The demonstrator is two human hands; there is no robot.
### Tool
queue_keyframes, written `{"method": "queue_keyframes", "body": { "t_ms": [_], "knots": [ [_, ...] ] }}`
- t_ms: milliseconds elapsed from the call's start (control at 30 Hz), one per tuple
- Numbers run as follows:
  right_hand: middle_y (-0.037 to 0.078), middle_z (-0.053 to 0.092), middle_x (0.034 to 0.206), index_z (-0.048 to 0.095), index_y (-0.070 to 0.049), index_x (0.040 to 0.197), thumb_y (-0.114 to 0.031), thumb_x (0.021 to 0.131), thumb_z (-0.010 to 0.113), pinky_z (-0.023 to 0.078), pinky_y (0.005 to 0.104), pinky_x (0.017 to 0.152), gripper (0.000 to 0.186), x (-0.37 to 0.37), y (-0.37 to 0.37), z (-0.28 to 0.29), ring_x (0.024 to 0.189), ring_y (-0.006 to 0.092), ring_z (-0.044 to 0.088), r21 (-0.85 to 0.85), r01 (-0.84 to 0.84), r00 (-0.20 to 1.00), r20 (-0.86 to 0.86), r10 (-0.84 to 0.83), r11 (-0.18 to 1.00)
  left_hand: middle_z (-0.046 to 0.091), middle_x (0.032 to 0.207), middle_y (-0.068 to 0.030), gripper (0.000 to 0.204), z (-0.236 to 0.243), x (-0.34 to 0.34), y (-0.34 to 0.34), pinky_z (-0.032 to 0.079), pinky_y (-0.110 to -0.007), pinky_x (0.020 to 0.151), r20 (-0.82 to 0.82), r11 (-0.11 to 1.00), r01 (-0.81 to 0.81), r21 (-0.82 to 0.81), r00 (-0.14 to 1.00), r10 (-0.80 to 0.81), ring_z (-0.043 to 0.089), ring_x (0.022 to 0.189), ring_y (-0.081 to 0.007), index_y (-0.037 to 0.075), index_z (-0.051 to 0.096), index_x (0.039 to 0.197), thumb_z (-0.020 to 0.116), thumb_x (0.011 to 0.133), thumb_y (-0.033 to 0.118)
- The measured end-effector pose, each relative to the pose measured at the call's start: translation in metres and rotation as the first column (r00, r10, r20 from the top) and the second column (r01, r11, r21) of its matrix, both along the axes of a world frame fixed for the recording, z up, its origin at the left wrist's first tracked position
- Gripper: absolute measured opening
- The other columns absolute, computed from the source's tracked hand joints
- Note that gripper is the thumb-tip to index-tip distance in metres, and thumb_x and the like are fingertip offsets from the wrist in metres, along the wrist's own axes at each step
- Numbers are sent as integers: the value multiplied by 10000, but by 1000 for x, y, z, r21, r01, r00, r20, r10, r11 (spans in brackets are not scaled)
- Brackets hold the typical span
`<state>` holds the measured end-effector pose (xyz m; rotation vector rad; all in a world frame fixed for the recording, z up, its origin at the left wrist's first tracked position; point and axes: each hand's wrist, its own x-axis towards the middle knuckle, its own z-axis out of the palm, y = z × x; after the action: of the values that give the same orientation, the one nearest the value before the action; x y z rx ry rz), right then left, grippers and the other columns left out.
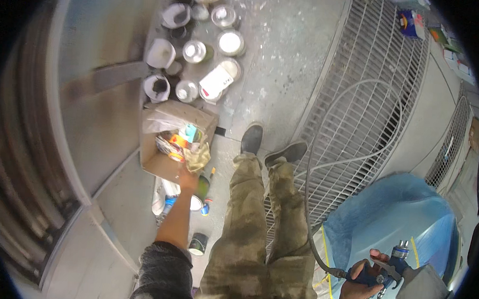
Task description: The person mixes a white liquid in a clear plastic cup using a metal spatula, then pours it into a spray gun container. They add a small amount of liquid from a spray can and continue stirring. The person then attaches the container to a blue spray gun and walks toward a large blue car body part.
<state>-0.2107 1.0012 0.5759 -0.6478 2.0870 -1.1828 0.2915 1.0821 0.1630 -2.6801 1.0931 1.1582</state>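
Observation:
My right hand (363, 281) is wrapped round the handle of a blue spray gun (393, 266) at the lower right. A grey cup-like part (424, 292) sits beside the gun's body, and a hose (311, 245) runs from its handle. On the left, my left hand (187, 176) reaches down to the near side of an open cardboard box (160, 164). Its fingers meet a crumpled yellowish rag or paper (198, 157) and are too blurred to make out. Inside the box lie an orange item (179, 141) and other mixed rubbish.
Several cups and round cans (230, 43) stand on the floor beyond the box. A dark can (197, 243) lies near my left forearm. Metal floor grating (354, 123) with a looped hose runs along the right. A blue panel edged with masking (393, 211) stands below it.

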Motion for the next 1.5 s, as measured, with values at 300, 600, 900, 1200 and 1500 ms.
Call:
{"method": "queue_keyframes", "body": {
  "t_ms": [300, 600, 900, 1200, 1500],
  "knots": [
    [220, 605, 1129, 472, 65, 1256, -868, 827, 544, 366, 231, 406, 1030, 27, 34, -13, 451, 124, 521, 152, -38, 996, -79, 51, 988, 705, 1179, -130, 504, -32, 72, -50, 562, -352, 837, -439, 887, -277, 370, 789, 429, 675, 977, -214, -20, 589, 1347, 738, 878, 91],
    [196, 581, 1258, 440, -4, 1339, -820, 875, 546, 374, 234, 445, 945, 81, 127, 110, 531, 104, 505, -16, 106, 994, 44, -105, 994, 411, 1562, -209, 363, 308, -59, -166, 304, -574, 1197, -94, 465, 638, -613, 526, -845, 302, 1499, -473, 130, 727, 876, 669, 598, -96],
    [153, 638, 1182, 519, 12, 1281, -889, 819, 536, 410, 229, 490, 1013, 128, 266, 206, 595, 74, 517, -129, 434, 892, 196, -406, 892, 269, 1646, -323, 232, 566, -213, -173, 309, -521, 1207, -935, 910, 271, -312, -256, -244, 338, 1509, -461, 128, 547, 760, 744, 879, 96],
    [84, 712, 1100, 635, -8, 1273, -534, 914, 713, 477, 290, 858, 642, 120, 396, 261, 997, 108, 612, -335, 560, 795, 475, -378, 757, 369, 1602, -255, 159, 702, -337, 31, 309, -604, 1205, -747, 717, 615, -328, -634, 202, 355, 1488, -470, 129, 691, 739, 752, 878, 175],
    [108, 599, 1370, 502, -35, 1422, -201, 1006, 670, 479, 334, 1069, 478, 112, 476, 272, 1215, 169, 605, -461, 642, 743, 573, -347, 613, 391, 1609, -181, 140, 788, -375, 206, 331, -596, 1205, 176, -383, -158, -910, -984, -10, 380, 1486, -415, 55, 681, 955, 663, 891, 178]
  ]
}}
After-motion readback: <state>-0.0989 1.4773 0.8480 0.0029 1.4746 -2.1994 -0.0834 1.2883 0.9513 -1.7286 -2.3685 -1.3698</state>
